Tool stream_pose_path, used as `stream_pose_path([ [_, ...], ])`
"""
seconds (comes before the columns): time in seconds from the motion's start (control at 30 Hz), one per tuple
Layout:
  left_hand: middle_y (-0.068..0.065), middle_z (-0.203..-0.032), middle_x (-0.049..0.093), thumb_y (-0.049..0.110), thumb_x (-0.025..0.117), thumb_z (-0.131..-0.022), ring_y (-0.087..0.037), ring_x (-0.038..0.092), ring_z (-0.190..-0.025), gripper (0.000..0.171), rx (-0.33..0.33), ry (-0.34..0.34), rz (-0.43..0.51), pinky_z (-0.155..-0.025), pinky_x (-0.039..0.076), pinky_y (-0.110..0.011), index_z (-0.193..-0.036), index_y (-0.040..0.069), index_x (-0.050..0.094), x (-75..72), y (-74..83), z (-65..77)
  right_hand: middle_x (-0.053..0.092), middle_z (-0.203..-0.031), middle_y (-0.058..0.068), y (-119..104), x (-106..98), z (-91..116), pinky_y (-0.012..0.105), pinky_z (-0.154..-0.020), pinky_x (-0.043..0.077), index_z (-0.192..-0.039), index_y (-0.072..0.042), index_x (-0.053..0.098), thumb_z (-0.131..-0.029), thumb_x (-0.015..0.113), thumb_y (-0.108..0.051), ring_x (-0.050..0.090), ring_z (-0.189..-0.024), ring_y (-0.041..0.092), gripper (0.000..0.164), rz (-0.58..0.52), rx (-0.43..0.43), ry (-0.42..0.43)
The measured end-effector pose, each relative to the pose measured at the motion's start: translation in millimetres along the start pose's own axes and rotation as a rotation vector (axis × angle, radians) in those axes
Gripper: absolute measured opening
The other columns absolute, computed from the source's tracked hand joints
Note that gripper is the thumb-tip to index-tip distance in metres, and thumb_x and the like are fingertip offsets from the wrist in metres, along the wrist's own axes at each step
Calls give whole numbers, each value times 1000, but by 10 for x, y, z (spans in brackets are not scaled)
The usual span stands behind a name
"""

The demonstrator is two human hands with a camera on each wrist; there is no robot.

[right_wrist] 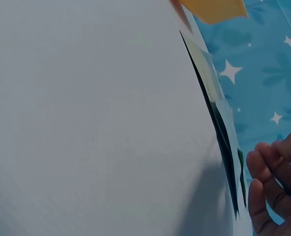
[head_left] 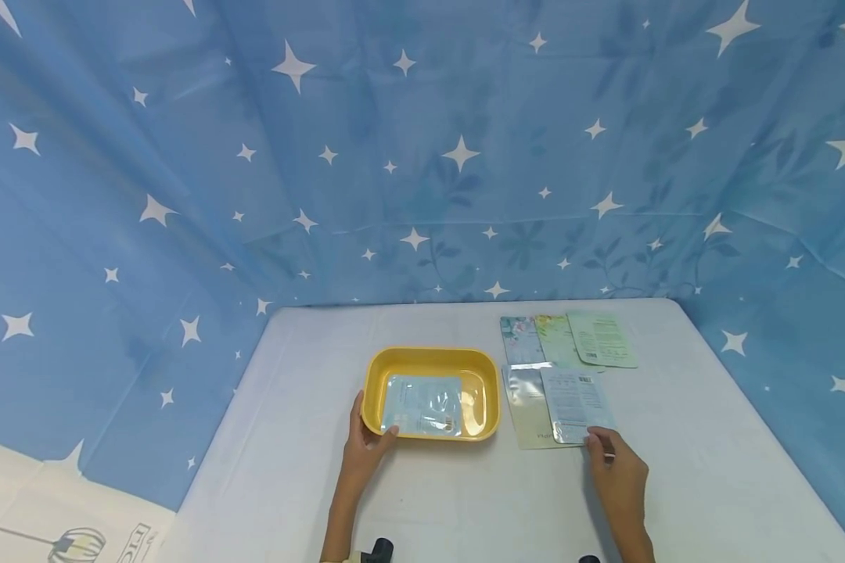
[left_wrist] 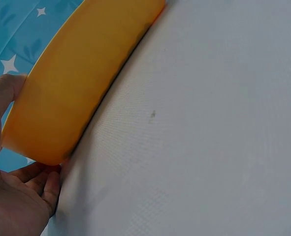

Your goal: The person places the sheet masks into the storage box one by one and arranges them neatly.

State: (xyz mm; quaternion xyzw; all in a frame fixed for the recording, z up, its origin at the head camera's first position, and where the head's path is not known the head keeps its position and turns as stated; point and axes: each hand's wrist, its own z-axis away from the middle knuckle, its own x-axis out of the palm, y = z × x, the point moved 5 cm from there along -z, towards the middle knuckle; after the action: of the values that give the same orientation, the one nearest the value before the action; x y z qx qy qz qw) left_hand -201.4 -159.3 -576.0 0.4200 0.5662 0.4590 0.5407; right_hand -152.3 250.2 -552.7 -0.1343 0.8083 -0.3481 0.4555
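A yellow plastic tray point(head_left: 482, 371) stands on the white table, with a pale blue flat sachet point(head_left: 422, 403) lying inside it. My left hand point(head_left: 368, 455) grips its near left corner. In the left wrist view the thumb lies at the rim of the yellow wall point(left_wrist: 71, 78) and the fingertips reach its base. My right hand point(head_left: 621, 473) is at the lower right corner of a printed pale blue sachet point(head_left: 576, 403), which overlaps a silvery sachet point(head_left: 531, 426). In the right wrist view its loosely bent fingers point(right_wrist: 261, 164) are right above the sachet edges, with nothing seen between them.
Behind these lie a blue floral sachet point(head_left: 519, 338), a yellow-green floral one point(head_left: 555, 338) and a light green one point(head_left: 602, 340), partly overlapping. The white table point(head_left: 310, 375) ends at a blue star-patterned curtain point(head_left: 366, 195) on the back and sides.
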Motion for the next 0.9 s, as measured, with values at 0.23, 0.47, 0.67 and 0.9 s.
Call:
stream_pose_path([
  [0.23, -8, -158, 33, 33, 73, -88, -32, 44, -138, 93, 11, 4, -6, -111, 36, -53, -157, 31, 11, -4, -18, -8, 68, -101, 24, 134, -32, -33, 44, -72, 52, -109, 4, 65, -97, 57, -9, 67, -86, 36, 20, 44, 122, -14],
  [0.47, -9, -158, 33, 34, 73, -88, -33, 43, -138, 93, 8, -2, -3, -111, 35, -53, -157, 32, 10, -16, -22, -1, 57, -103, 27, 282, 14, -32, 39, -64, 42, -113, 10, 61, -93, 57, -7, 58, -82, 34, 26, 113, 229, -39],
  [0.67, -9, -157, 34, 33, 72, -89, -32, 45, -136, 92, 7, 4, -10, -110, 37, -52, -157, 32, 10, -24, -13, -8, 50, -112, 32, 303, 15, -88, 51, -75, 46, -122, 14, 54, -95, 54, -10, 55, -93, 44, 36, 107, 292, -46],
  [0.9, -14, -159, 29, 25, 71, -90, -38, 39, -140, 93, 6, -1, 10, -112, 33, -55, -158, 24, 8, -3, -48, -14, 50, -111, 33, 356, -24, -129, 56, -82, 43, -121, 18, 52, -95, 54, -11, 50, -103, 48, 39, 77, 348, -93],
])
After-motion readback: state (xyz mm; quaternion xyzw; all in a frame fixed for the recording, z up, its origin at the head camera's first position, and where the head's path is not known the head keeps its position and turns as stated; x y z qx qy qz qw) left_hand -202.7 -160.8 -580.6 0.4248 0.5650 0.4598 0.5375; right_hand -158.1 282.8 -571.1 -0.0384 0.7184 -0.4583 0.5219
